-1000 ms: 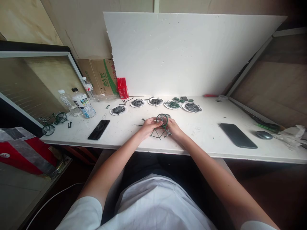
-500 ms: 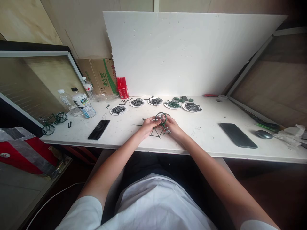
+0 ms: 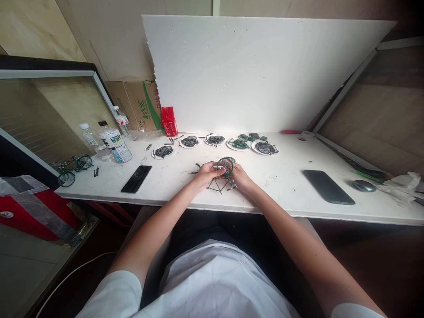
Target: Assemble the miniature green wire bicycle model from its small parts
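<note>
Between my hands, above the front part of the white table, is a small green model bicycle with a spoked wheel facing up and a thin frame pointing toward me. My left hand is closed on it, thumb against the wheel. My right hand grips the model from the other side, its fingertips partly hidden behind the wheel. A few dark thin parts lie just beyond my left fingers.
Several white plates of small black and green parts line the back. Another model bicycle stands at the far left, near bottles. One phone lies left; another lies right beside a mouse. A white board stands behind.
The wheel has shifted slightly right and turned a little more toward the camera. Both hands keep hold of the model in nearly the same place.
</note>
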Demonstrator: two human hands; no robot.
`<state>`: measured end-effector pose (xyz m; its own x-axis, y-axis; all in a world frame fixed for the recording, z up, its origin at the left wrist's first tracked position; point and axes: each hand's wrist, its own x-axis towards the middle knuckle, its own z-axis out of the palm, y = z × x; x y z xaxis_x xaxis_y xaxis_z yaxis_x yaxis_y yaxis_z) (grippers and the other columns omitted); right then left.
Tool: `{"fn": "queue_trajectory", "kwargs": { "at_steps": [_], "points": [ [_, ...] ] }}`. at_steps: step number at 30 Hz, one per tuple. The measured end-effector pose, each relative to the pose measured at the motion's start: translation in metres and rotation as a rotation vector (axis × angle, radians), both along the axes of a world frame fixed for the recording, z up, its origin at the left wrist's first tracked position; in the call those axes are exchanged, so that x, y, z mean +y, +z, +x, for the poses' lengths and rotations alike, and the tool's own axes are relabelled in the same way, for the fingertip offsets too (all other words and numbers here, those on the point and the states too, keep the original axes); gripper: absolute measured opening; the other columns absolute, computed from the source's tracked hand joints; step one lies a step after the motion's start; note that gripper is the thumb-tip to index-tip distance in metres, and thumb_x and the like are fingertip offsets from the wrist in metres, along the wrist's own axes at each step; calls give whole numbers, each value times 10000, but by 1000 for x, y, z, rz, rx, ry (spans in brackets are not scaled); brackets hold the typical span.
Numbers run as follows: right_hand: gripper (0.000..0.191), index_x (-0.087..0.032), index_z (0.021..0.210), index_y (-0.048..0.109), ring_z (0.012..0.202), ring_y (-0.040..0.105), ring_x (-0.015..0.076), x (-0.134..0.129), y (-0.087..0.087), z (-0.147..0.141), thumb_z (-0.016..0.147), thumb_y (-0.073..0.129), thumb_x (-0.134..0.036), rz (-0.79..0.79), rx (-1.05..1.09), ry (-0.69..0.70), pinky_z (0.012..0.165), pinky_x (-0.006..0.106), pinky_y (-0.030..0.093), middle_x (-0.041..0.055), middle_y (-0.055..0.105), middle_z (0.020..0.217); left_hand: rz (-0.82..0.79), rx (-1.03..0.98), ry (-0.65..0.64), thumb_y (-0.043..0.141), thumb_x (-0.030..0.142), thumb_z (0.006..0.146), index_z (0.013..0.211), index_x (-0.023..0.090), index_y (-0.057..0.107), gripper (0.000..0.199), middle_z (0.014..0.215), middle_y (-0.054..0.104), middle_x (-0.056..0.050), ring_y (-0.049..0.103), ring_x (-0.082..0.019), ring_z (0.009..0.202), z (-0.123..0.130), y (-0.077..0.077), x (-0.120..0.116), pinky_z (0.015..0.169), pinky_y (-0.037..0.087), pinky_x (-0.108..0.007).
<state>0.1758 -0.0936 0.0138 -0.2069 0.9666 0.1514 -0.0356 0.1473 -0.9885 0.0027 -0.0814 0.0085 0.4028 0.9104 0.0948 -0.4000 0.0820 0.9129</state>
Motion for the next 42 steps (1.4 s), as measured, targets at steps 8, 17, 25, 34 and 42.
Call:
{"fn": "queue_trajectory", "kwargs": {
  "at_steps": [8,17,25,34,42],
  "points": [
    [338,-233,959,616,611,449,146,-6,8,-5,891,722,-548,-65,128,55,517,278,398,-21,501,737,16,-34,14,1022,408,684,1158,114,752,620,980,807,-103,750,-206,793,-1,2,0,759,606,-350],
    [407,-221,793,568,590,377,125,0,3,-1,898,734,-578,15,95,36,542,270,323,-30,450,676,-16,12,26,1049,386,637,1141,109,743,652,919,801,-86,756,-198,798,-1,4,-2,860,595,-364],
    [509,-224,664,502,571,311,128,1,3,0,884,717,-631,18,24,15,545,294,262,-25,403,599,-5,4,-12,1063,351,608,1104,113,736,641,891,793,-69,757,-201,839,0,1,-2,951,590,-408],
    [360,-238,717,487,609,384,163,-3,9,-2,885,616,-530,-43,51,-29,533,304,336,5,449,649,-9,4,4,1049,412,633,1105,117,736,639,954,808,-92,760,-205,787,1,6,-4,863,610,-393],
    [268,-233,848,558,543,413,150,-8,15,-3,878,615,-493,-130,107,52,478,279,311,-1,518,646,26,40,-16,1035,448,653,1146,122,724,668,1017,808,-107,774,-229,836,-1,3,-1,863,603,-400]
  ]
}}
